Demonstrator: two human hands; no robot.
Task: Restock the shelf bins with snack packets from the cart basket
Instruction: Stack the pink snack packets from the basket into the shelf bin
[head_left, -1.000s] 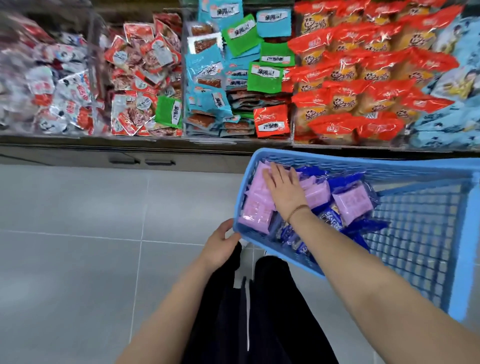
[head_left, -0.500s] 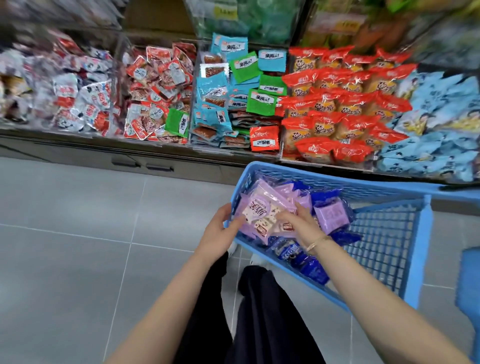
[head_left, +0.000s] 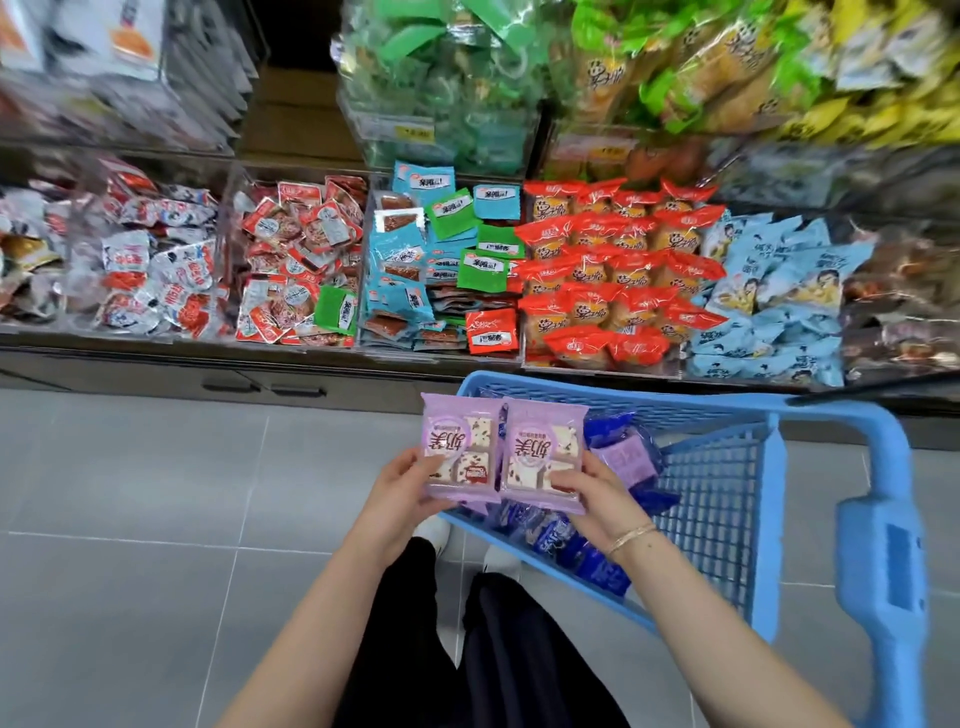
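Two purple snack packets are held side by side above the near-left corner of the blue cart basket (head_left: 727, 410). My left hand (head_left: 400, 486) grips the left purple packet (head_left: 460, 449) by its lower left edge. My right hand (head_left: 592, 493) grips the right purple packet (head_left: 543, 454) by its lower right corner, thumb on the front. More purple and dark blue packets (head_left: 623, 457) lie in the basket. Clear shelf bins (head_left: 441, 270) full of packets run across the view behind the basket.
The bins hold white-red, red, teal-green, orange-red (head_left: 613, 270) and light blue packets (head_left: 769, 301). An upper shelf row carries green and yellow bags. The cart handle (head_left: 883, 545) is at the right. Grey tiled floor lies to the left; my legs are below.
My right hand came off the pile and both hands lifted the two purple packets out of the basket, spreading them side by side. The view tilted up, showing the upper shelf.
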